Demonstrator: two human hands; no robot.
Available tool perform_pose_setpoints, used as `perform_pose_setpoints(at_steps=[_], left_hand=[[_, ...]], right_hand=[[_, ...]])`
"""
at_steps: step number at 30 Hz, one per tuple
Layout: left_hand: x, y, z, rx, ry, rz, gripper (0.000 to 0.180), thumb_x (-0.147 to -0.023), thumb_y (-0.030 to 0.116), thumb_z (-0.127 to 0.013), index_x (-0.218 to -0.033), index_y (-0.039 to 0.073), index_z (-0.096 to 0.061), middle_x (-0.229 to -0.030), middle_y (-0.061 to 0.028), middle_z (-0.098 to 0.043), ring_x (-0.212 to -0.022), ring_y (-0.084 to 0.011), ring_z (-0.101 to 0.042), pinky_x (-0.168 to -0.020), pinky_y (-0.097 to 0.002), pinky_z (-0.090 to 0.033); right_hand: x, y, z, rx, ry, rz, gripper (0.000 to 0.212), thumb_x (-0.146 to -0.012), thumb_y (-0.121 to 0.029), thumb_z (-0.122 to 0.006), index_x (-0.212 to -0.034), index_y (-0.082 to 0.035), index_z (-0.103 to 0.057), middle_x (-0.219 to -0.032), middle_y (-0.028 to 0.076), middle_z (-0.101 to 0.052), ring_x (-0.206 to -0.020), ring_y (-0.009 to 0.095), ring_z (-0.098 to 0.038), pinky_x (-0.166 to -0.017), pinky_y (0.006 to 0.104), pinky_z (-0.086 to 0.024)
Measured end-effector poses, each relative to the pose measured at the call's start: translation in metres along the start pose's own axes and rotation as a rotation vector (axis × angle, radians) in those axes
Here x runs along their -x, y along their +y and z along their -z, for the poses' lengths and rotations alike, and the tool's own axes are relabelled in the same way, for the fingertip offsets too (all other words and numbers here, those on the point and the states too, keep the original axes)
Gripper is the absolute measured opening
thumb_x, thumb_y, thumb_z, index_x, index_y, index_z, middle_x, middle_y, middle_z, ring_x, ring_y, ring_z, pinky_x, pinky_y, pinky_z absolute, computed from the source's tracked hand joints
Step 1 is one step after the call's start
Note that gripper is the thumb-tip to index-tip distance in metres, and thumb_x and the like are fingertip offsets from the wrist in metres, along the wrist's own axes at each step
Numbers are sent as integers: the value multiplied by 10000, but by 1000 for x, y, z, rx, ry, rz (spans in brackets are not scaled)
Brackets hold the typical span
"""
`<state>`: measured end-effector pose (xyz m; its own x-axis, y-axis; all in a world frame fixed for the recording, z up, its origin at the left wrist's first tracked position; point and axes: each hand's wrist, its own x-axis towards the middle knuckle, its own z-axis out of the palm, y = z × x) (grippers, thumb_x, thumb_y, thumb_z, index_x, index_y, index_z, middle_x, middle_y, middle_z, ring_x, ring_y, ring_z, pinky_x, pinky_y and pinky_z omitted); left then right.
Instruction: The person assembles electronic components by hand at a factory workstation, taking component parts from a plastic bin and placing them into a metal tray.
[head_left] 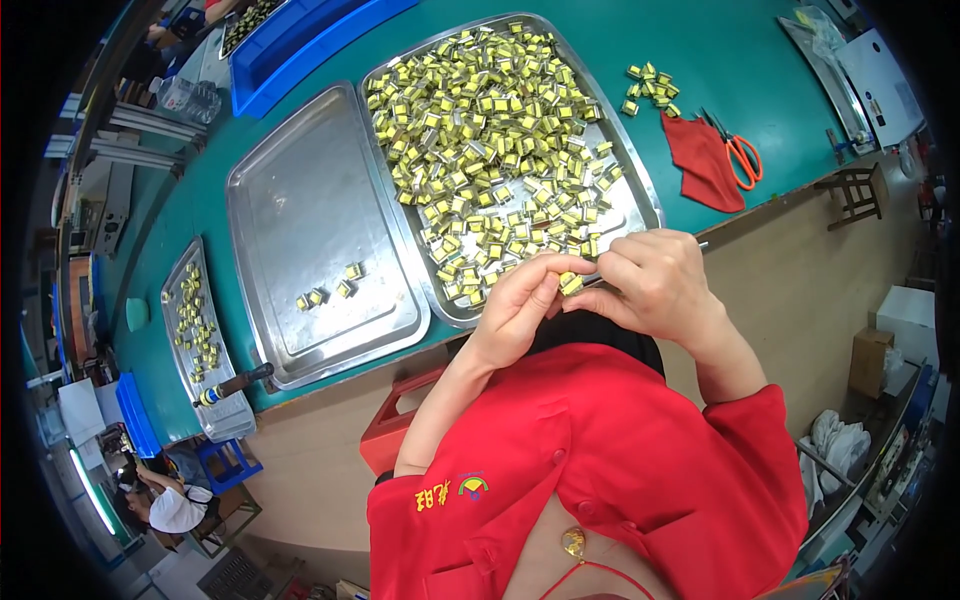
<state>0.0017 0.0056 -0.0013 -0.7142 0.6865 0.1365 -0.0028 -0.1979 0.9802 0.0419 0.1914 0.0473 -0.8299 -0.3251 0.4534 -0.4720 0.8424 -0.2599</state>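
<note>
red shirt [600, 430] sits closest. left hand [520, 305] and right hand [650, 275] meet on one small part [571, 283], fingertips closed in a narrow pinch, at the near edge of the full tray [640, 185]. risk, my read: loose grip and it slips to the floor or gets lost in the lookalike pile [490, 110]; too much squeeze might mar it. part looks blocky, yellow face showing, rest covered by fingers.
</note>
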Motion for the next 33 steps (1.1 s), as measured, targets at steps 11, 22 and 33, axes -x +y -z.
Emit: perform_pose_setpoints(at_steps=[11,22,33], left_hand=[[-2,0,-2,170,-24,36,299,-994,142,-346,-1145,-14,-551,-959,-49,-550,-620,-68,-396,-565,-208,-358],[1,-10,-3,299,61,44,275,-970,92,-435,-1217,-18,-484,-999,-75,-580,-745,-74,-463,-614,-182,-379],[2,-13,-2,368,49,53,258,-961,72,-450,-1194,-32,-493,-978,-115,-596,-653,-69,-438,-562,-189,-352]], right_hand=[[2,1,5,-116,4,-84,436,-675,-433,-743,-590,-93,-485,-512,21,-478,-461,198,-528,-419,313,-381],[9,-7,2,102,112,-133,481,-704,-473,-707,-589,-105,-420,-539,24,-410,-459,205,-463,-435,318,-358],[11,-6,-2,142,100,-109,454,-729,-446,-696,-573,-107,-437,-545,17,-407,-473,190,-468,-440,311,-358]])
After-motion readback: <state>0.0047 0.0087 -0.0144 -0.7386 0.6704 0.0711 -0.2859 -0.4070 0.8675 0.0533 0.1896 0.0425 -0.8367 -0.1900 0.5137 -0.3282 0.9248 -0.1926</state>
